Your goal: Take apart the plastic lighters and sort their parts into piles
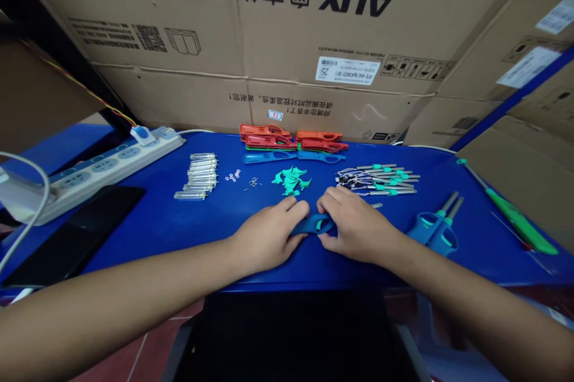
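Note:
Both hands hold a blue lighter casing just above the front part of the table. My left hand is closed around its left end, which is mostly hidden. My right hand pinches its right end beside an oval opening with a bit of teal inside. Beyond my fingers lies a pile of teal triggers. Metal lighter tubes with wires and teal pieces lie past my right hand. Farther left are clear fuel tanks, tiny pale parts and small pins or springs.
Red and orange casing halves and blue halves line the back. Two blue lighters and a green lighter lie right. A power strip and black flat object lie left. A cardboard box walls the back.

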`<control>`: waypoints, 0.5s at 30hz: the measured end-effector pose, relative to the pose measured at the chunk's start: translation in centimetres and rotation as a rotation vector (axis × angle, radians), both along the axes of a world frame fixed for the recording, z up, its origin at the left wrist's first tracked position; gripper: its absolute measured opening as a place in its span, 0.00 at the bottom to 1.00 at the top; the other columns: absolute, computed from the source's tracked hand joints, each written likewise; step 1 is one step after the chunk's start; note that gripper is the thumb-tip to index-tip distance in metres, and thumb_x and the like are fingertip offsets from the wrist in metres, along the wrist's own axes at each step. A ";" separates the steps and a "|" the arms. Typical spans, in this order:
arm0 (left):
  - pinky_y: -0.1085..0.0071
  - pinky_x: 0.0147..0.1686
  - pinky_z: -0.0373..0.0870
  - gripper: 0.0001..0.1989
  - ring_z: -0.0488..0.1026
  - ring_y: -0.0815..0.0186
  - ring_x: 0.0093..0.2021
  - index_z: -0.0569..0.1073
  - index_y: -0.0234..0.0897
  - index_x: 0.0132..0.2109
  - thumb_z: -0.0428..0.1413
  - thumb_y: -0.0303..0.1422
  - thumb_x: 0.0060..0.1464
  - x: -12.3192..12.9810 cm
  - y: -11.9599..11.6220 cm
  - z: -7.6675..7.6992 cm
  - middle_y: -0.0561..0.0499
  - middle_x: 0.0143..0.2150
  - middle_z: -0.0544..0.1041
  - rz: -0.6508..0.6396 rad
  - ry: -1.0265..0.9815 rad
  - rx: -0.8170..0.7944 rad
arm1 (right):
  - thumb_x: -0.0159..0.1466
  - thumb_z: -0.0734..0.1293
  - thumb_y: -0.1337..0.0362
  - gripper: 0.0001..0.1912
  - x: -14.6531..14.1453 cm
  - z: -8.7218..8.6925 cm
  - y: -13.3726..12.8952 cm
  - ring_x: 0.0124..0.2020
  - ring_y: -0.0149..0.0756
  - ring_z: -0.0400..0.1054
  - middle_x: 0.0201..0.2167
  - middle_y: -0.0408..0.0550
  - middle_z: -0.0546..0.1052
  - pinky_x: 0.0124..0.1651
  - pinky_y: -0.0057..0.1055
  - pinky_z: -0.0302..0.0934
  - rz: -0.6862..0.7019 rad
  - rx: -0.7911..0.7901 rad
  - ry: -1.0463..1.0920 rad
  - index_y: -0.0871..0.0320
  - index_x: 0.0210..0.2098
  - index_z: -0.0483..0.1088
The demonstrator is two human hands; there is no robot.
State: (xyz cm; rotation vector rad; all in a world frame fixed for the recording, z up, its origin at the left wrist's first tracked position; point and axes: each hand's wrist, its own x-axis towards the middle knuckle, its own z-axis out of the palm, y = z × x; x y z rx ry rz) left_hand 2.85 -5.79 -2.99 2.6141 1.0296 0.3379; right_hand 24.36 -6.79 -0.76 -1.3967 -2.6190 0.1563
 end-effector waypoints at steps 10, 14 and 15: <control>0.61 0.43 0.73 0.09 0.74 0.58 0.44 0.66 0.39 0.46 0.56 0.35 0.60 -0.2 0.7 -0.5 0.46 0.45 0.74 -0.020 -0.085 -0.046 | 0.57 0.69 0.66 0.10 0.0 0.7 0.5 0.40 0.42 0.64 0.38 0.51 0.71 0.45 0.37 0.59 0.095 -0.084 -0.079 0.58 0.38 0.66; 0.61 0.46 0.73 0.13 0.74 0.57 0.47 0.71 0.39 0.48 0.59 0.34 0.56 -0.8 1.6 0.0 0.47 0.46 0.74 -0.020 -0.077 -0.089 | 0.55 0.72 0.64 0.15 1.4 0.6 1.7 0.37 0.36 0.65 0.38 0.46 0.71 0.38 0.31 0.58 0.116 -0.251 0.041 0.57 0.40 0.67; 0.61 0.46 0.73 0.13 0.74 0.57 0.46 0.72 0.39 0.49 0.60 0.34 0.56 -1.0 1.8 0.2 0.47 0.46 0.74 -0.014 -0.068 -0.094 | 0.54 0.73 0.64 0.15 1.8 0.5 1.9 0.36 0.35 0.65 0.38 0.45 0.71 0.38 0.30 0.58 0.103 -0.278 0.062 0.56 0.40 0.67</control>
